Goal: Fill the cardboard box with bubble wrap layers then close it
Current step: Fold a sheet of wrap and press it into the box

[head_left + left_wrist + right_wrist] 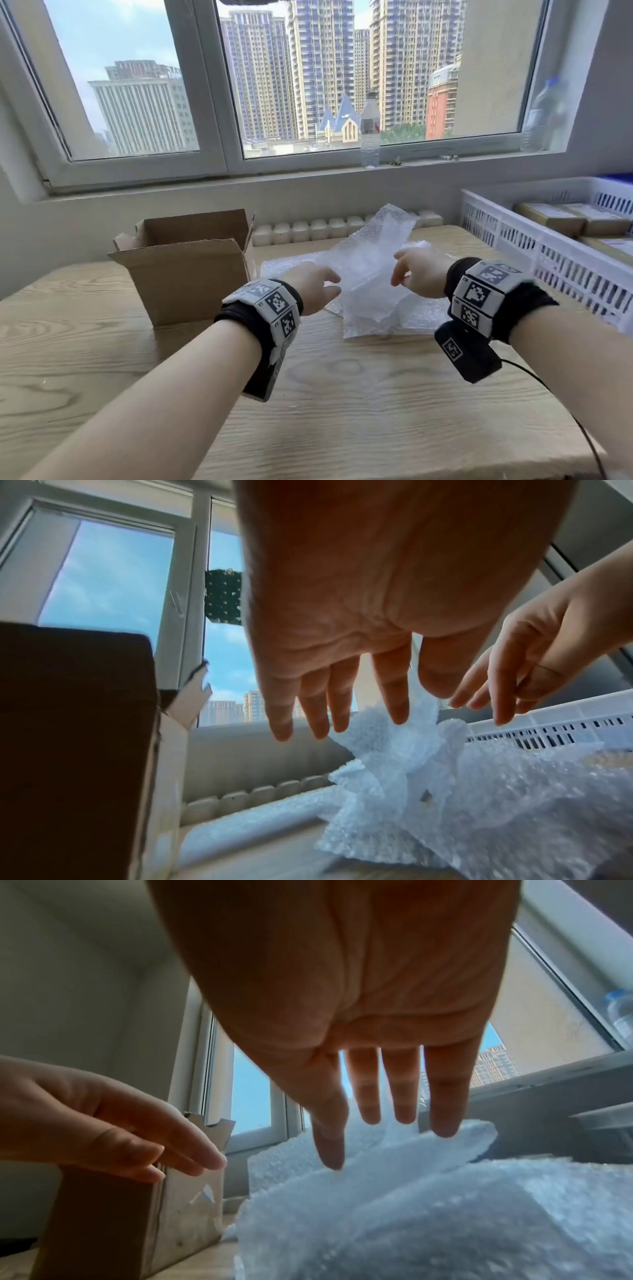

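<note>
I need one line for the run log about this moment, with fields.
phase: reaching | left hand: open | right hand: open | bubble wrap: on table, not held | cardboard box: flaps open

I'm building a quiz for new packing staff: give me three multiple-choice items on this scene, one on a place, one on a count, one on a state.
1. Where is the brown cardboard box relative to the crumpled clear bubble wrap?
A. To its left
B. To its right
C. On top of it

2. How many clear plastic bottles stand at the window?
A. None
B. Two
C. Five

3. In what state are the box's top flaps?
A. Taped shut
B. Folded closed
C. Standing open

Answers:
1 A: in the head view the box sits left of the wrap on the pale wooden table.
2 B: one bottle stands mid-sill, another at the right end.
3 C: the flaps stand up and the inside back wall shows.
</note>
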The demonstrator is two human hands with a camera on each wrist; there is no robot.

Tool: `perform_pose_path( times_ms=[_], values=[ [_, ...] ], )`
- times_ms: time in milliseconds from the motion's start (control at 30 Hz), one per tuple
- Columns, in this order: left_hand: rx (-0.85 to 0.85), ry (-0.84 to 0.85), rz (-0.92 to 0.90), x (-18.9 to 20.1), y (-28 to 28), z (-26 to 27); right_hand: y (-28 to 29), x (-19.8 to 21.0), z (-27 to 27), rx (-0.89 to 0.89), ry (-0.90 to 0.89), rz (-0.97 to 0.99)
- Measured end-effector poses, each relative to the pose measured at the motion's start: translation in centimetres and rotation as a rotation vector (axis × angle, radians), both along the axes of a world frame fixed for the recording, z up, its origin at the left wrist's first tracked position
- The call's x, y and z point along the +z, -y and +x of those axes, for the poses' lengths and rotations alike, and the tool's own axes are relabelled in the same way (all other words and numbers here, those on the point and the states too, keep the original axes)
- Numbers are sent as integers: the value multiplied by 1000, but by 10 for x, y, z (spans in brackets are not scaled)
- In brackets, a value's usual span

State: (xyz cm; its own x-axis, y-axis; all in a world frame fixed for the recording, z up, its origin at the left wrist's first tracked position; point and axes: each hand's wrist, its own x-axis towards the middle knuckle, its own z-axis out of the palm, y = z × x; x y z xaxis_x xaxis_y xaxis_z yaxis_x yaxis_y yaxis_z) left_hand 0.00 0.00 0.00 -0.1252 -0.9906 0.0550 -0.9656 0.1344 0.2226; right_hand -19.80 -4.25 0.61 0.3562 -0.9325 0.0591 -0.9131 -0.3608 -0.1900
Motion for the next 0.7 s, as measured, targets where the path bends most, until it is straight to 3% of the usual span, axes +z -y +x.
perform_pose_path(
  times_ms=[133,267,467,700],
  values=[
    [0,8,82,-12,18,-10,20,-19,-4,12,3,44],
    [-7,-33,114,-18,32,-14,30,-24,-1,80,-126,46],
    [32,-169,21,-14,44,-4,26,-1,-1,110,122,-130],
    [-15,-81,30,-19,38,5,11,-1,14,45,-48,137]
  ],
)
